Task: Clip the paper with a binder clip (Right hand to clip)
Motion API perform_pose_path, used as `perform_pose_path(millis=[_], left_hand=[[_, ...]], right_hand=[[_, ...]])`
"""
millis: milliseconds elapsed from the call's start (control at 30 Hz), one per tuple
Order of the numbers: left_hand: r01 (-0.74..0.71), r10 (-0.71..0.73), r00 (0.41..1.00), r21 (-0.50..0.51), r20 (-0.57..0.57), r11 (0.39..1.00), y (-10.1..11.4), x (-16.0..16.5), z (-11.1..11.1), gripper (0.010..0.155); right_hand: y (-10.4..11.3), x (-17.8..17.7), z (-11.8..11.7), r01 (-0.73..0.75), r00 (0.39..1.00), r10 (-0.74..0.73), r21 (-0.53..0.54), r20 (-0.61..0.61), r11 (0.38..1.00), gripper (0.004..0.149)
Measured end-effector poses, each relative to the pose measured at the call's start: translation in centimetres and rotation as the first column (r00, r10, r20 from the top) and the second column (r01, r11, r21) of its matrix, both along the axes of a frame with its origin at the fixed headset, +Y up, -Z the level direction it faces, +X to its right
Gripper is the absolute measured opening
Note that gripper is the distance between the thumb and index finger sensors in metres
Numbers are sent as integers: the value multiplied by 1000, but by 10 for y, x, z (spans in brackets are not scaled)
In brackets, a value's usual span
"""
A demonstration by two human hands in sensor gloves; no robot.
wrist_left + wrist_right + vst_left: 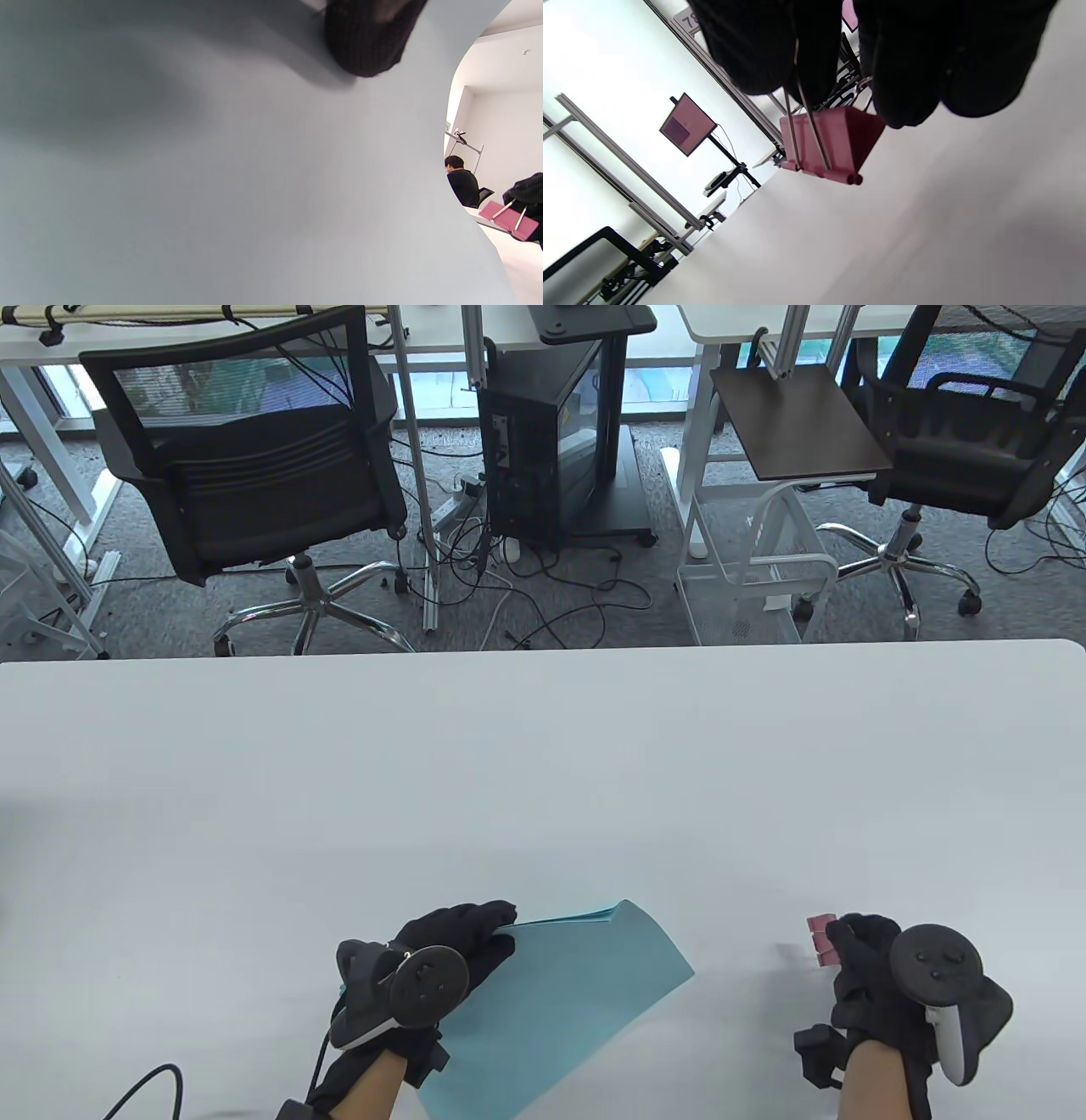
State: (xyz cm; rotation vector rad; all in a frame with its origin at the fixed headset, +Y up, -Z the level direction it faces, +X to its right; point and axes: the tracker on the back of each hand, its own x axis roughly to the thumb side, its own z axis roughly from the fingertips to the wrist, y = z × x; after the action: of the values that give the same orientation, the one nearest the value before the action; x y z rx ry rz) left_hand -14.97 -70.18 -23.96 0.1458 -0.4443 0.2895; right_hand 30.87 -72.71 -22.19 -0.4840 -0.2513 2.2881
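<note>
Right hand [882, 984], near the table's [543, 780] front edge, pinches the wire handles of a pink binder clip [821, 940]; the clip's mouth appears closed and hangs just above the tabletop. Left hand [441, 959] grips the near-left edge of a light-blue paper stack [577, 993], whose far corner curls upward, well apart from the clip. Risks, as judged: (1) fingers slip off the 2 handles and the clip snaps shut early; (2) the curled, fanned sheets splay, so the clip catches only some.
</note>
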Motion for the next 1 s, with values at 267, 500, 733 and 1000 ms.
perform_pose_path(millis=[267,500,733,1000], left_hand=[[8,-8,1000,5,2,1000,0,1,0,42],[12,-12,1000,10,1,1000,0,1,1,42],[12,-12,1000,10,0,1000,0,2,1,42],[24,-25,999,36,25,999,2,7,5,41]], right_hand=[[20,-22,-1,146,978,-107,222,-179,964,62],[39,-52,-2,225,911,-97,287,-400,931,76],[72,-104,13,-128,853,337,467,-398,875,65],[80,-148,27,-340,726,610,607,-316,719,63]])
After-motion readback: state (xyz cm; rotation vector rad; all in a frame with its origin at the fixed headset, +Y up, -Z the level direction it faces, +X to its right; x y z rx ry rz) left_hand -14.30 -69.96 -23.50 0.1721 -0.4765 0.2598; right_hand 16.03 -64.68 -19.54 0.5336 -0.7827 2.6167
